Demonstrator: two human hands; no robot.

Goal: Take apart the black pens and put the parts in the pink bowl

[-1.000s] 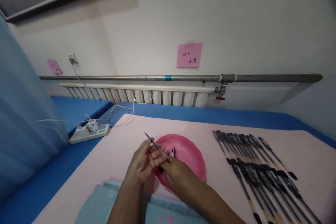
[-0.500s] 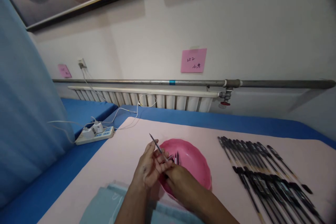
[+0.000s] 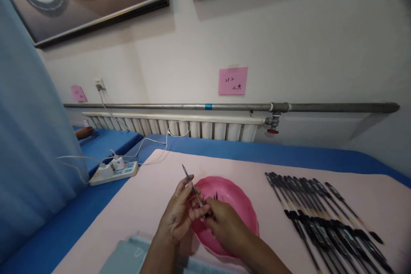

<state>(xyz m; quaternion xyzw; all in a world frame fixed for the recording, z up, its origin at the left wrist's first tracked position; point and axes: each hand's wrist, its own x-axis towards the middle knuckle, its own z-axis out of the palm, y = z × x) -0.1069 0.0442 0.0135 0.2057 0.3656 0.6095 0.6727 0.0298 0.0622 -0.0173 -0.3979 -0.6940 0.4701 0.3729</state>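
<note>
My left hand [image 3: 180, 216] pinches a thin pen refill [image 3: 192, 185] that points up and to the left. My right hand [image 3: 224, 227] is closed on the lower end of the same refill, above the near left rim of a pink bowl [image 3: 237, 205]. A few small dark pen parts [image 3: 214, 197] stand in the bowl just behind my fingers. To the right, several black pens [image 3: 321, 209] lie in rows on the pink table cover [image 3: 144, 197].
A white power strip [image 3: 113, 171] with plugs and cables lies on the blue surface at left. Some light blue fabric [image 3: 125, 257] sits at the near edge. A radiator [image 3: 173, 125] and pipe run along the wall. Another person's hand [image 3: 84, 132] rests at far left.
The head camera has tilted upward, so more of the wall pictures shows. Both hands keep hold of the refill; another person's hand has come into view at far left.
</note>
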